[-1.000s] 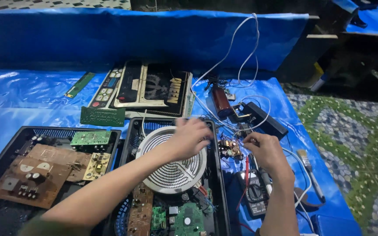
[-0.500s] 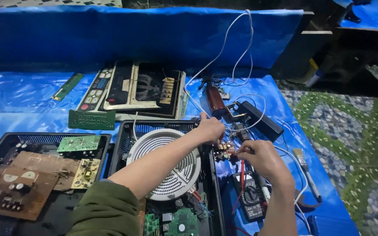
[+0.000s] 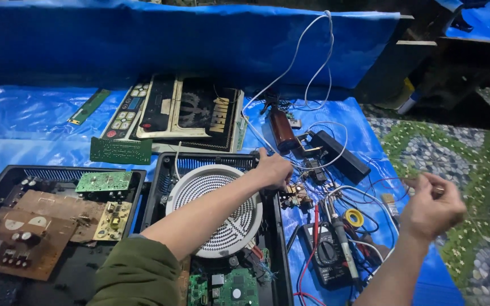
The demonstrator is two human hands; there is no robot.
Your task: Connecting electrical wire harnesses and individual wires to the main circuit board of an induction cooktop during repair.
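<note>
My left hand (image 3: 273, 168) reaches across an open black cooker case (image 3: 163, 170) and curls over its far right corner, beside the round white heating coil (image 3: 214, 209). A small loose circuit board (image 3: 296, 196) with wires lies just right of that hand. My right hand (image 3: 431, 207) is raised above the right side of the blue tarp (image 3: 24, 122), its thumb and fingers pinched on a thin wire (image 3: 389, 180) that trails left toward the tangle of leads. A green sleeve covers my left upper arm.
A multimeter (image 3: 328, 256), a probe (image 3: 341, 241) and a yellow roll (image 3: 354, 217) lie under my right arm. A brown bottle (image 3: 283, 129), a black adapter (image 3: 341, 153), the cooker's top panel (image 3: 188, 110), green boards (image 3: 120, 151) and a second open case (image 3: 7, 181) surround them. Pebbled floor (image 3: 477, 170) lies right.
My left hand slid off the coil to the case's far right corner. My right hand lifted away from the small board and swung right, drawing the thin wire with it.
</note>
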